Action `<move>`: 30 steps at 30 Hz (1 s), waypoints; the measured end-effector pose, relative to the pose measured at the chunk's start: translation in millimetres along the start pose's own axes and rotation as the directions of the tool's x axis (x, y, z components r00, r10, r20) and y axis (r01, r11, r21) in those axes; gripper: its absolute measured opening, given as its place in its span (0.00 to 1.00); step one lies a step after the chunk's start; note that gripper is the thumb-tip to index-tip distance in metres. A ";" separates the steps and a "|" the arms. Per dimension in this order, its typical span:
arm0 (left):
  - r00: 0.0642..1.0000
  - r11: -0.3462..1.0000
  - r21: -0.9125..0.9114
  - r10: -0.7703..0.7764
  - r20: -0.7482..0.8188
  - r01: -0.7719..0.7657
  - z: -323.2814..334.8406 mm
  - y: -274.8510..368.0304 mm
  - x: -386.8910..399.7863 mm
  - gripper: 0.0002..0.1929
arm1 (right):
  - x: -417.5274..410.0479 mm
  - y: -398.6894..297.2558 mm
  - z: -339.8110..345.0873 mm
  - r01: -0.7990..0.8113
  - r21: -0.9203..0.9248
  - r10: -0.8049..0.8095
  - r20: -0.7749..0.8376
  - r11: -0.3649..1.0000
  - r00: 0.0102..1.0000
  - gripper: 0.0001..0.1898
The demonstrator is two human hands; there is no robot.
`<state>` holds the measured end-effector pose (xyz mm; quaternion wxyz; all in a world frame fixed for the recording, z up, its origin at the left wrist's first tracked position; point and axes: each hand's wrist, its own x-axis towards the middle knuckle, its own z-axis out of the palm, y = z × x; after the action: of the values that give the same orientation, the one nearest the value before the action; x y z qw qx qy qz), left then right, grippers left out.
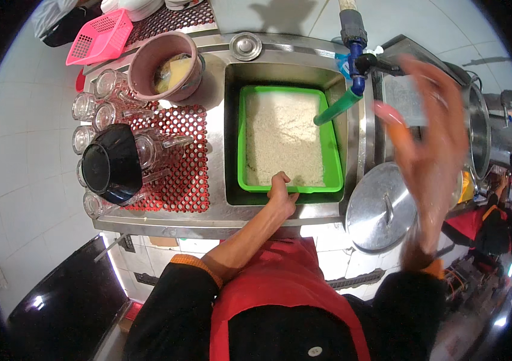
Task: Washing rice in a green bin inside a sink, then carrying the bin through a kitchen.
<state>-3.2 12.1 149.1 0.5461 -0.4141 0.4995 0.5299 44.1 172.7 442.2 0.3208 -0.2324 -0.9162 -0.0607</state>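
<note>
A green plastic basin [335, 158] sits inside a stainless steel sink [285, 71] before me. It holds pale grains that look like rice [283, 135]; whether water covers them is hard to tell. My left hand [282, 196] grips the basin's near rim, thumb over the inside and fingers beneath. Raised to the right of the sink, my right hand [434, 131] is blurred, its fingers spread and holding nothing. Its fingertips are near the dark lever of the tap [369, 64]; contact is unclear. From the tap a green hose [338, 107] slants down, ending over the basin.
Upturned glass mugs [107, 115] and a black bowl [111, 164] crowd a red perforated mat [186, 180]. Behind them stand a pinkish tub [165, 67] and a pink basket [102, 36]. A steel lid [380, 207] leans at the counter's right; another person [490, 221] is farther off.
</note>
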 end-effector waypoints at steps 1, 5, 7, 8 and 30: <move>0.998 1.000 -0.001 -0.007 -0.059 0.007 1.5 -1.5 6.9 0.30 | 6.3 -1.6 6.5 -0.007 -0.013 0.007 0.002 1.000 1.000 0.17; 0.995 1.000 -0.023 -0.019 -0.096 0.016 -6.3 -2.8 37.4 0.36 | 30.6 5.1 21.5 0.187 -0.426 -0.045 0.322 0.885 0.946 0.20; 0.999 0.999 -0.002 -0.034 0.030 0.034 -8.4 -4.8 46.7 0.35 | 36.1 6.4 21.8 0.291 -0.494 -0.118 0.351 0.819 0.929 0.18; 0.999 0.999 -0.021 -0.035 -0.012 0.034 9.2 -2.0 16.3 0.35 | 31.4 10.2 24.6 0.154 -0.461 0.066 0.427 0.874 0.902 0.19; 0.988 0.988 -0.104 -0.125 -0.095 0.115 -30.9 -1.2 106.8 0.19 | -227.7 50.3 265.8 -0.905 0.288 0.627 0.652 0.313 0.425 0.11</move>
<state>-11.8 -0.7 39.0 0.5299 -0.4963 0.4740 0.4982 75.1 198.3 90.9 0.1565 -0.5412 -0.6903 0.4539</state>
